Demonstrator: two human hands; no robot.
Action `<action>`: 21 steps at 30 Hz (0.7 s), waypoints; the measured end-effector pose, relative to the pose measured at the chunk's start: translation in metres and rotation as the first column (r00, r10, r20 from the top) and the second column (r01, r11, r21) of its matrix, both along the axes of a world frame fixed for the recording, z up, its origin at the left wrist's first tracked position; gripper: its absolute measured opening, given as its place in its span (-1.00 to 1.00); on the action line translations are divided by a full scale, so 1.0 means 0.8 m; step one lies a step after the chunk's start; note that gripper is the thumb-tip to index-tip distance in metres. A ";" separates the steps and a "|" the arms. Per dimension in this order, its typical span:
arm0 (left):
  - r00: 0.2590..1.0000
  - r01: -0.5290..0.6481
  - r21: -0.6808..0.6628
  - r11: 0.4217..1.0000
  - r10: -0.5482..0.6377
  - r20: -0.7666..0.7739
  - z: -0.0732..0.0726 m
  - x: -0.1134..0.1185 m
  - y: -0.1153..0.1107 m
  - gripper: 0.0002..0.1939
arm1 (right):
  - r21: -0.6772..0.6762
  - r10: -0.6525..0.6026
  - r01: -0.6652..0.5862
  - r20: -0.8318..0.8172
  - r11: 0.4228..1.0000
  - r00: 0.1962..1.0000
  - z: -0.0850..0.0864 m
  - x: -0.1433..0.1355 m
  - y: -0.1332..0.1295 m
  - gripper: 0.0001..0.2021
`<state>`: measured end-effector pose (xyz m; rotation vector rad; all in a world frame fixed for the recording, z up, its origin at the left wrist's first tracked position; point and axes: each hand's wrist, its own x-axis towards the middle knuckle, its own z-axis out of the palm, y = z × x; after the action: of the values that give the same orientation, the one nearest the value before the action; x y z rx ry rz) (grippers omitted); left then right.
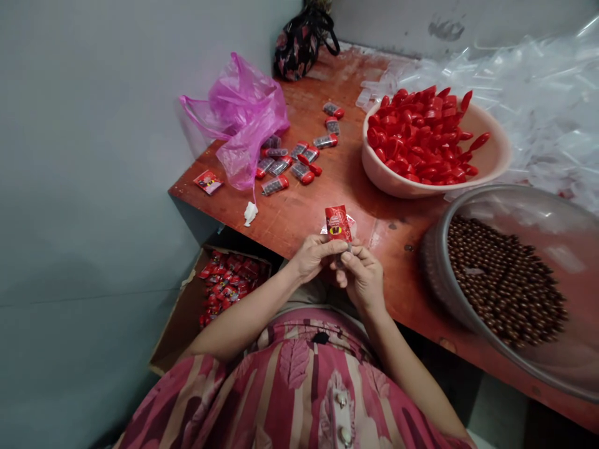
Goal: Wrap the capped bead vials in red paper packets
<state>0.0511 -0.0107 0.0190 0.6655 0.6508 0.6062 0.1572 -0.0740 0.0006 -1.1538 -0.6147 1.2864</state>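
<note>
At the table's front edge, my left hand (312,257) pinches the lower end of a red printed sleeve (336,218) between thumb and fingers. My right hand (365,274) is closed close beside it, thumb and fingertips meeting at the sleeve's bottom. Between the fingers a small dark part shows, perhaps a filled container; most of it is hidden. Behind the sleeve lies a flat, pale printed piece (352,224). Farther back on the table are several small clear containers (302,173) with red caps and dark balls inside.
A pink bowl (397,187) holds red caps. To the right, a grey basin (435,268) contains brown balls (505,280). Clear plastic tubes (538,112) pile behind. At left are a purple bag (248,106), a red packet (208,181) and, below, a carton (173,318) of red packets.
</note>
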 end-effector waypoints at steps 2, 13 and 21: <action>0.998 -0.051 0.014 0.999 0.051 -0.037 0.001 0.001 -0.001 -0.62 | -0.004 -0.012 0.013 0.041 1.000 0.999 -0.002 -0.003 0.001 -0.73; 0.948 -0.306 -0.063 0.950 0.298 -0.109 0.004 0.003 -0.012 -0.62 | 0.030 0.076 -0.075 -0.063 0.997 0.995 -0.018 0.009 -0.002 -0.59; 0.974 -0.213 -0.212 0.954 0.225 0.034 -0.007 -0.057 -0.051 -0.60 | -0.110 0.412 -0.411 -0.011 0.905 0.911 0.008 -0.005 0.023 -0.53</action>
<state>0.0056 -0.0514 0.0132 0.3816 0.7279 0.7490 0.1532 -0.0556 0.0072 -1.1591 -0.8365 1.6913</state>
